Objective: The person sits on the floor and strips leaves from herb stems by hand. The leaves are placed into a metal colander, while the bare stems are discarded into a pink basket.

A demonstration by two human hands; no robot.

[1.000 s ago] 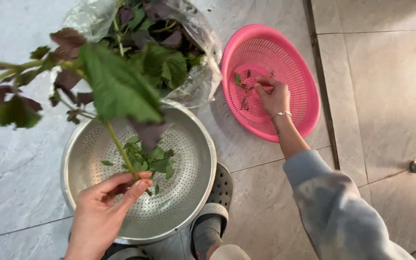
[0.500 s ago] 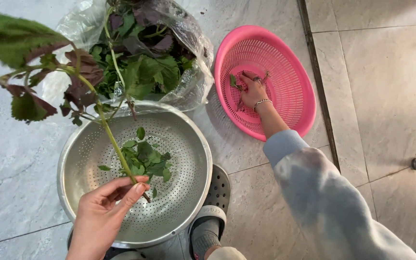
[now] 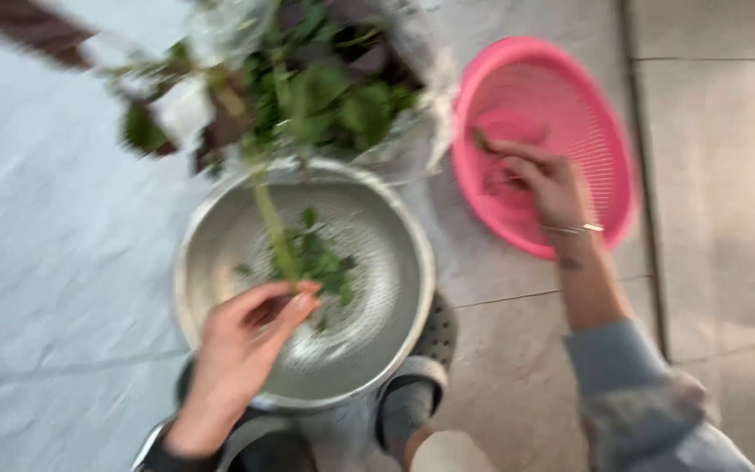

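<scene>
Clearly blurred: left hand (image 3: 242,350) fingertips pinched long green leafy stalk (image 3: 271,223) running up-away over round perforated steel colander (image 3: 220,218); right hand (image 3: 545,179), fingers half-curled, rested inside pink plastic basket (image 3: 605,122).

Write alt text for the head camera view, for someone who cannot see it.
A person's left hand holds a leafy green stem over a metal colander with a few leaves inside, while the right hand reaches into a pink basket. A plastic bag of greens sits behind the colander on a tiled floor. The picture is blurred.
</scene>
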